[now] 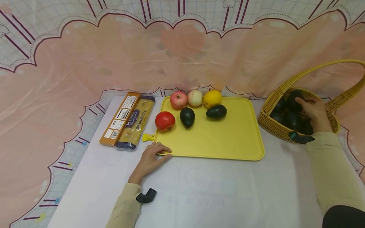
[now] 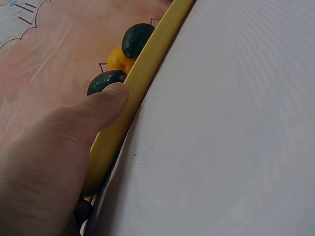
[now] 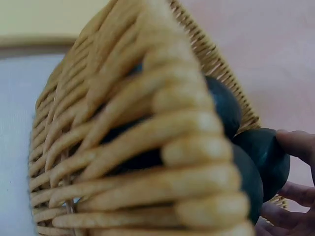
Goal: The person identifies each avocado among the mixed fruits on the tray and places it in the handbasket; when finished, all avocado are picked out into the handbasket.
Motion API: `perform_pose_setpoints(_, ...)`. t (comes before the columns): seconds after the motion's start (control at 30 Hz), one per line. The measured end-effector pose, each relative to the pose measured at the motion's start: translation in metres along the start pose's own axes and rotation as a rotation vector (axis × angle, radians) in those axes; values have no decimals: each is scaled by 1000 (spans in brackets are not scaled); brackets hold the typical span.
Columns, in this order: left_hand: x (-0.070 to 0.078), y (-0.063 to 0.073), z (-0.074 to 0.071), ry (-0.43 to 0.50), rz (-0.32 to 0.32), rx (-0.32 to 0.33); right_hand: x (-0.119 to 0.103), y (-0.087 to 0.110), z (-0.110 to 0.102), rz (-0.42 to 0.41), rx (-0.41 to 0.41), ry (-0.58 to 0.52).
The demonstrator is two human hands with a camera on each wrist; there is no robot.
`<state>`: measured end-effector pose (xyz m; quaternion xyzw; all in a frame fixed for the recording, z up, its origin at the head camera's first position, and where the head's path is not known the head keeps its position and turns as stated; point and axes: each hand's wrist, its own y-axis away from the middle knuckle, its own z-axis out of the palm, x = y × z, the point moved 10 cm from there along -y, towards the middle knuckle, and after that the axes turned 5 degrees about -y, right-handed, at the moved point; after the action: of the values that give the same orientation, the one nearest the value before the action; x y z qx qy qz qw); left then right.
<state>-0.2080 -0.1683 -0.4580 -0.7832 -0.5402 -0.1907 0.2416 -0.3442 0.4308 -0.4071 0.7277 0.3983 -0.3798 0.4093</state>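
At the near left corner of the yellow tray, my left hand grips the rim, its thumb along the outer wall in the left wrist view. My right hand reaches into a wicker basket at the right and holds a dark green avocado by thumb and fingers. Several more avocados lie under and beside it, partly hidden by the weave. On the tray are two avocados, a red tomato, a pink apple, a pale apple and a yellow fruit.
Left of the tray lie a bag of spaghetti and an orange-brown box. A small yellow tag sticks out by the tray's left edge. The basket's tall handle arches over its opening. A patterned cloth hangs behind the white table.
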Motion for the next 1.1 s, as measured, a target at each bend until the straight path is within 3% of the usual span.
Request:
perform_pose_setpoints(0.27,1,-1,-1,-3,7,3,-3,-2,3,-43,-7,147)
perform_pose_setpoints(0.5,-1,-2,0,7,-5,-10,-4,-3,3,-81,4,178)
perform_pose_setpoints(0.9,1,-1,-1,1,-4,-11,-4,-3,4,-111,30,465)
perform_pose_setpoints(1.1,1,0,-1,6,-14,-15,-3,-3,6,-109,16,502)
